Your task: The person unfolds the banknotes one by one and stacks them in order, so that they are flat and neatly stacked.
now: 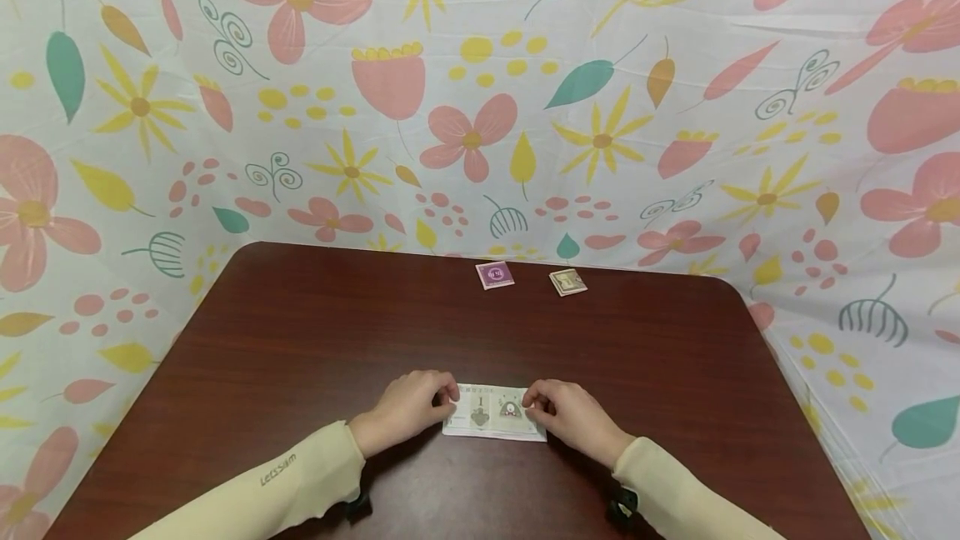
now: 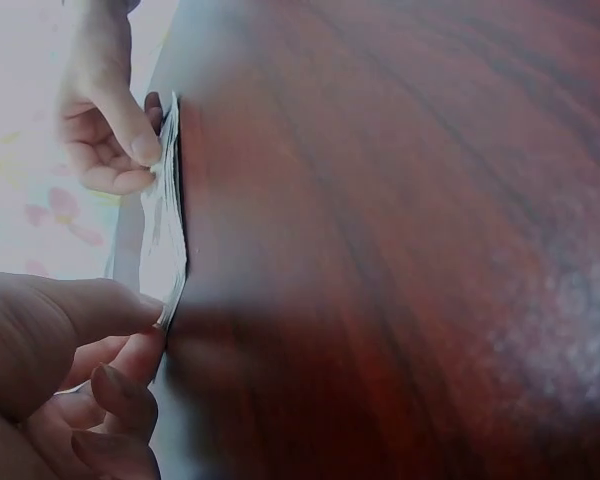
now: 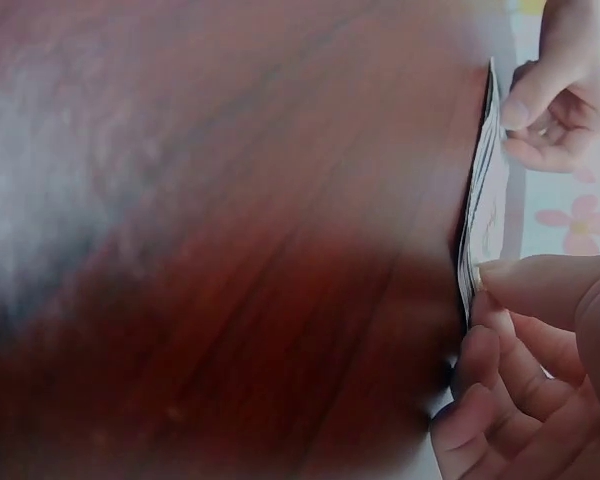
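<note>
A thin stack of paper play banknotes [image 1: 495, 413] lies across the near middle of the table, its top note marked with a 1 and a small picture. My left hand [image 1: 411, 405] pinches the stack's left end between thumb and fingers. At the opposite end, my right hand [image 1: 577, 417] pinches it the same way. Both wrist views show the layered edges of the banknotes [image 2: 166, 235], slightly bowed, with thumb on top. In the right wrist view the right thumb [image 3: 540, 290] presses the near end, and the left hand [image 3: 565, 100] is at the far end.
Near the far edge of the dark wooden table [image 1: 300, 332] lie a small purple folded note or card pile [image 1: 496, 275] and, to its right, a small yellowish-green one [image 1: 567, 282]. A flower-patterned cloth [image 1: 472, 65] hangs behind and beside the table.
</note>
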Available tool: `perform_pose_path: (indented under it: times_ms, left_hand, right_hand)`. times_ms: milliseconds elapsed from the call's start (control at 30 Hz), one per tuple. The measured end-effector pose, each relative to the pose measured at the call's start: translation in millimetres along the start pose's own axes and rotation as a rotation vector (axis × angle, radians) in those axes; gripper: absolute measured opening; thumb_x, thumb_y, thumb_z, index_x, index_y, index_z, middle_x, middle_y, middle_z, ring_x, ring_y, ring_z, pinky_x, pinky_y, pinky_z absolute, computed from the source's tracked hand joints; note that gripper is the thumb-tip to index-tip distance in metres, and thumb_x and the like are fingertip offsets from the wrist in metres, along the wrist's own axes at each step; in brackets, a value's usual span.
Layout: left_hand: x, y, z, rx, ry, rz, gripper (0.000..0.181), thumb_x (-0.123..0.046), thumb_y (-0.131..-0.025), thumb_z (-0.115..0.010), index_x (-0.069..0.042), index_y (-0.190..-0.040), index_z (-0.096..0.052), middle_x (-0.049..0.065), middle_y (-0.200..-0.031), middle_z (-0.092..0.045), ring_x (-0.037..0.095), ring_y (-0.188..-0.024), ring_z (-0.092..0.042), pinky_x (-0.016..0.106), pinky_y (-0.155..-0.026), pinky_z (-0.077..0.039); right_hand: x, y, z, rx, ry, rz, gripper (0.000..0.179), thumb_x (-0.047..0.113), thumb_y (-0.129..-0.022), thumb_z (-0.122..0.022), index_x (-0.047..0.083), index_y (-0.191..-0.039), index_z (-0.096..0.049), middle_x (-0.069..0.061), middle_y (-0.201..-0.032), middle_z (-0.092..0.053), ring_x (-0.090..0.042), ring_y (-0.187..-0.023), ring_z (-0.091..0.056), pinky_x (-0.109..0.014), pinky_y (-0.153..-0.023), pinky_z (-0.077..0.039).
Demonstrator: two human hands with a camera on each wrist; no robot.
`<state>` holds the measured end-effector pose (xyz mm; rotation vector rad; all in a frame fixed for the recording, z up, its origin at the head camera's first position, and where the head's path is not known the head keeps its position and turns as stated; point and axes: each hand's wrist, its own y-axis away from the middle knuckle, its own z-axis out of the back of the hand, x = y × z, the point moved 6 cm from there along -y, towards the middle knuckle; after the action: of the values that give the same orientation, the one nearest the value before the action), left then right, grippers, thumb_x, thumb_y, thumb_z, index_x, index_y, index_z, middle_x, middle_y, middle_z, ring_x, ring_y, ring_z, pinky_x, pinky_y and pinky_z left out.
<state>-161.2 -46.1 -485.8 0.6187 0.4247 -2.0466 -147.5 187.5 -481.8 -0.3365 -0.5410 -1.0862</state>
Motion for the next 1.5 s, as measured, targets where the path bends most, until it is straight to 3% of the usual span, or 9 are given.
perform_pose_path:
  times_ms: [667,1100,1300,1500]
  left_hand:
    - [4.2,1.6,-3.6,-0.003,-0.011,-0.015,0.016,-0.021,-0.085,-0.084,-0.019,-0.093,-0.071,-0.011,-0.082,-0.059,0.002,-0.069,-0.051,0.028,-0.06,-0.045]
    - [4.2,-1.4,0.9,-0.009,-0.012,-0.059,0.009,-0.019,-0.089,-0.08,-0.019,-0.091,-0.071,-0.009,-0.086,-0.065,0.006,-0.074,-0.062,0.027,-0.063,-0.049]
    - [11.4,-19.1,11.1,-0.054,0.016,-0.039,0.006,-0.019,-0.094,-0.077,-0.021,-0.09,-0.072,-0.011,-0.083,-0.063,0.003,-0.07,-0.057,0.027,-0.061,-0.048]
    - [23.9,-54.8,25.6,-0.11,0.089,0.007,0.004,-0.02,-0.094,-0.077,-0.017,-0.094,-0.074,-0.007,-0.086,-0.067,0.007,-0.076,-0.06,0.03,-0.068,-0.051]
  right_hand:
    - [-5,3.1,5,0.039,0.045,0.055,0.016,0.013,-0.092,-0.079,0.024,-0.101,-0.071,0.016,-0.08,-0.054,-0.002,-0.072,-0.051,-0.024,-0.064,-0.044]
    - [-8,3.3,2,0.042,0.045,0.08,0.019,0.013,-0.092,-0.079,0.024,-0.104,-0.07,0.015,-0.08,-0.052,-0.001,-0.072,-0.05,-0.023,-0.064,-0.043]
    - [-8,3.2,2,0.036,0.052,0.093,0.02,0.013,-0.092,-0.079,0.026,-0.104,-0.07,0.016,-0.08,-0.051,-0.002,-0.072,-0.05,-0.023,-0.065,-0.043]
    - [-8,4.0,3,0.042,0.053,0.085,0.02,0.014,-0.093,-0.079,0.027,-0.105,-0.07,0.017,-0.08,-0.051,0.0,-0.072,-0.049,-0.023,-0.064,-0.042]
